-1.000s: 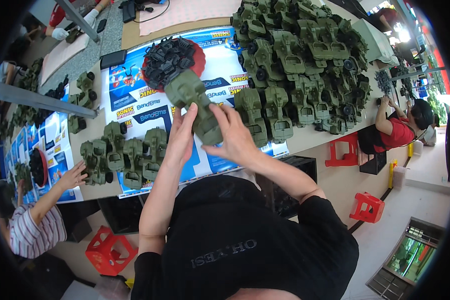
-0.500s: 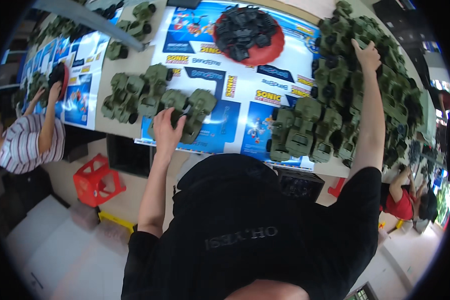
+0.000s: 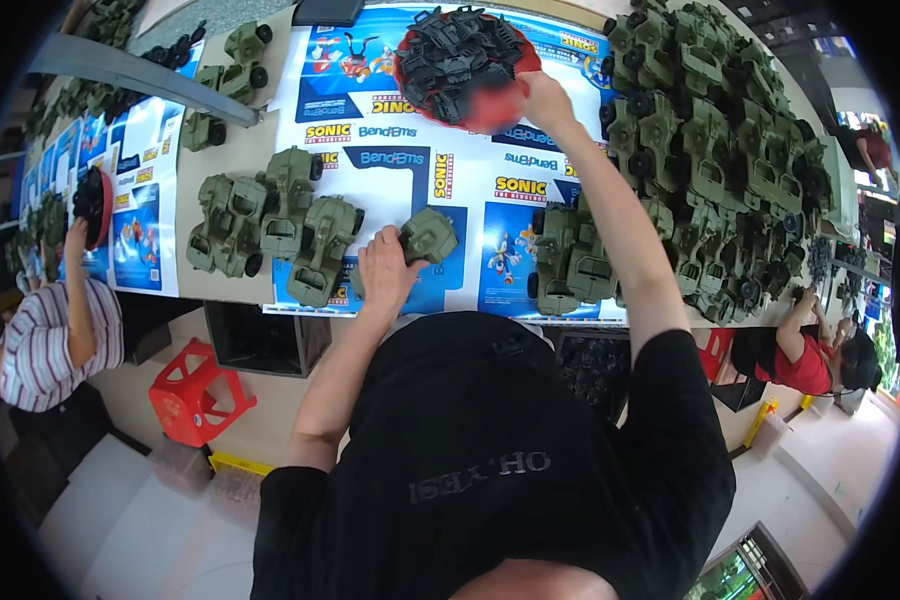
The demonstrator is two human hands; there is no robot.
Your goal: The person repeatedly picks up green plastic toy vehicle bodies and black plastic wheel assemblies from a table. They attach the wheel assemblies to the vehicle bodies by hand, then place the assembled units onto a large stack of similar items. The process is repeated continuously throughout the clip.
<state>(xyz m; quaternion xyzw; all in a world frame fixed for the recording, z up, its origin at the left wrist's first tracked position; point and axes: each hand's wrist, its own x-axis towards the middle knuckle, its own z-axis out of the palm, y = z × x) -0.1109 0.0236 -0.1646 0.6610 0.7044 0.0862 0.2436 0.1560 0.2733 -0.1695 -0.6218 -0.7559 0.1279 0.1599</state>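
My left hand (image 3: 385, 272) is closed round the near-left end of an olive-green toy military vehicle (image 3: 429, 236), which lies tilted on the printed sheet in front of me. My right hand (image 3: 547, 103) reaches across the table to the right rim of a red bowl (image 3: 402, 82). Black plastic parts (image 3: 460, 52) are heaped in that bowl. A blur covers the right fingertips, so what they touch or hold cannot be made out. Just left of my left hand stands another green toy vehicle (image 3: 322, 250).
Rows of green toy vehicles (image 3: 705, 140) crowd the table's right side, with a smaller group (image 3: 228, 222) at the left. A grey metal bar (image 3: 140, 75) crosses the upper left. Red stool (image 3: 200, 393) stands below left; a person in stripes (image 3: 60, 340) works at the left.
My right hand has gone from the green vehicles at the far right to the red bowl. My left hand and its vehicle have shifted right, apart from the neighbouring one.
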